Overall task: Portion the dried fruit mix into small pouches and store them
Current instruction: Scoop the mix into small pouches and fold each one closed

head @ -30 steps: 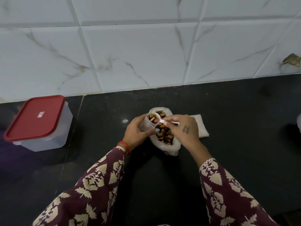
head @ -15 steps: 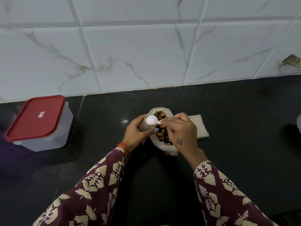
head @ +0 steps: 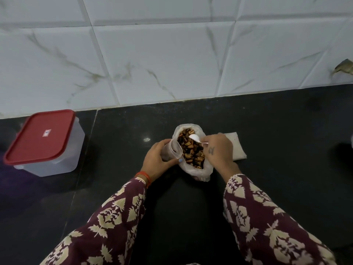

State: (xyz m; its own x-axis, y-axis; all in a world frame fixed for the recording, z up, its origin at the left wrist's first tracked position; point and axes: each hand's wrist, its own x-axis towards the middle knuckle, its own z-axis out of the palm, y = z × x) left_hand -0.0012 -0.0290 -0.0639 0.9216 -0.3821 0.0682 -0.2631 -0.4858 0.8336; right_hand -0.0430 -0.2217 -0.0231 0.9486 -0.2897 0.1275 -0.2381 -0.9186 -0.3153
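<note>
Two hands work over an open white bag [head: 198,172] of dried fruit mix [head: 191,150] on a dark stone counter [head: 277,131]. The left hand [head: 157,161] curls its fingers and thumb around a small clear pouch [head: 172,151], holding it with its mouth open just beside the bag's left rim. The right hand [head: 217,151] pinches the handle of a white plastic spoon [head: 195,138], whose bowl sits over the mix toward the far side of the bag; whether the bowl touches the fruit cannot be told. A flat white packet [head: 237,150] lies on the counter just right of the bag, partly hidden behind the right hand. A clear plastic container with a red lid [head: 41,135] stands closed well apart to the left, near the marbled white wall tiles [head: 162,60]. Both forearms wear maroon sleeves [head: 118,217] printed with cream leaves, and an orange bangle [head: 144,175] circles the left wrist.
</note>
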